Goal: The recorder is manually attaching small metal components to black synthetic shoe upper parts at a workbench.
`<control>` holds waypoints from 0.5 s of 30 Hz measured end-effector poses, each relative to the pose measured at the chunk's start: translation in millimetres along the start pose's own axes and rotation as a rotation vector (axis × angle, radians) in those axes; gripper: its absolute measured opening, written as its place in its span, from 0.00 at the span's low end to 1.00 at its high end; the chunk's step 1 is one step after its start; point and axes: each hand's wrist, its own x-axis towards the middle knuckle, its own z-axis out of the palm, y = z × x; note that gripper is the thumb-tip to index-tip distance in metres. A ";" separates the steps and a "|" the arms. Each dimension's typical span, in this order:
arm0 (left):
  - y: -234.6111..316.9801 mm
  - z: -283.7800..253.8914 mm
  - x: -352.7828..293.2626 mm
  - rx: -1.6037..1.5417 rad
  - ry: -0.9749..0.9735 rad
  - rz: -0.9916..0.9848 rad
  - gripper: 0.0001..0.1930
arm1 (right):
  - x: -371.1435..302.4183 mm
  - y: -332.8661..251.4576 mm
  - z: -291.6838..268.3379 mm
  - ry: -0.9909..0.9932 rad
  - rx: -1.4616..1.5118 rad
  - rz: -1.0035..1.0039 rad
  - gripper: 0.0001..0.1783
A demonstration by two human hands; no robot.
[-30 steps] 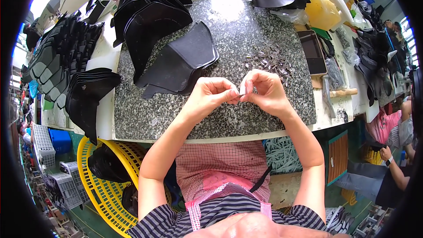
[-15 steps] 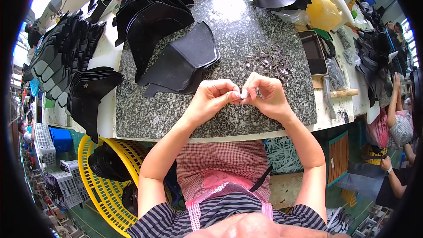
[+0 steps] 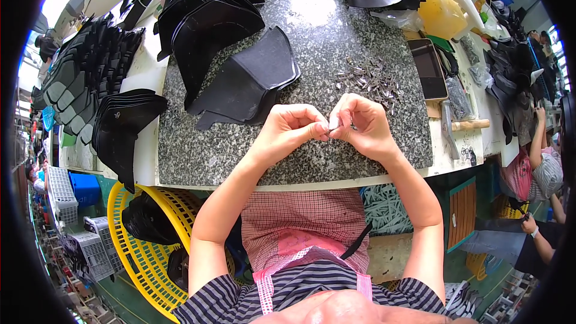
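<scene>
Speckled granite slab (image 3: 240, 150) lies under my hands. Fingertips of my left hand (image 3: 292, 127) and right hand (image 3: 361, 125) pinch together on one small metal piece (image 3: 335, 123); beyond them lies a scatter of metal clips (image 3: 369, 81), farther left black cut panels (image 3: 252, 84).

Factory workshop: granite bench (image 3: 240, 150), stacked black cut pieces (image 3: 210, 18), co-workers nearby.
</scene>
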 end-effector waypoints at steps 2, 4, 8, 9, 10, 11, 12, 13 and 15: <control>-1.0 0.1 0.3 0.024 -0.021 -0.003 0.07 | -0.3 -1.3 0.0 -0.014 0.011 0.009 0.12; -2.1 0.7 0.2 0.003 -0.036 -0.008 0.08 | -1.1 -0.9 1.5 -0.025 0.023 0.019 0.12; -0.7 2.9 -1.0 -0.052 -0.147 -0.052 0.11 | -2.3 0.9 -0.3 -0.072 -0.112 -0.080 0.14; 1.7 3.8 -0.8 -0.087 -0.190 -0.074 0.12 | -2.1 1.4 -1.6 -0.111 -0.220 -0.161 0.14; 0.9 3.2 -0.7 -0.086 -0.189 -0.073 0.12 | -2.5 0.2 -1.6 -0.112 -0.219 -0.161 0.14; -0.9 2.2 -0.6 -0.101 -0.218 -0.111 0.11 | -2.8 -2.7 -0.7 -0.111 -0.268 -0.187 0.14; -1.9 1.5 -0.3 -0.115 -0.247 -0.149 0.11 | -3.5 -4.1 0.1 -0.109 -0.318 -0.213 0.14; -1.2 1.3 0.5 -0.150 -0.249 -0.144 0.10 | -4.5 -0.2 1.0 -0.057 -0.298 -0.204 0.14; -1.3 8.0 1.3 -0.118 -0.180 -0.072 0.10 | -4.0 -0.1 -1.4 -0.025 -0.345 -0.227 0.13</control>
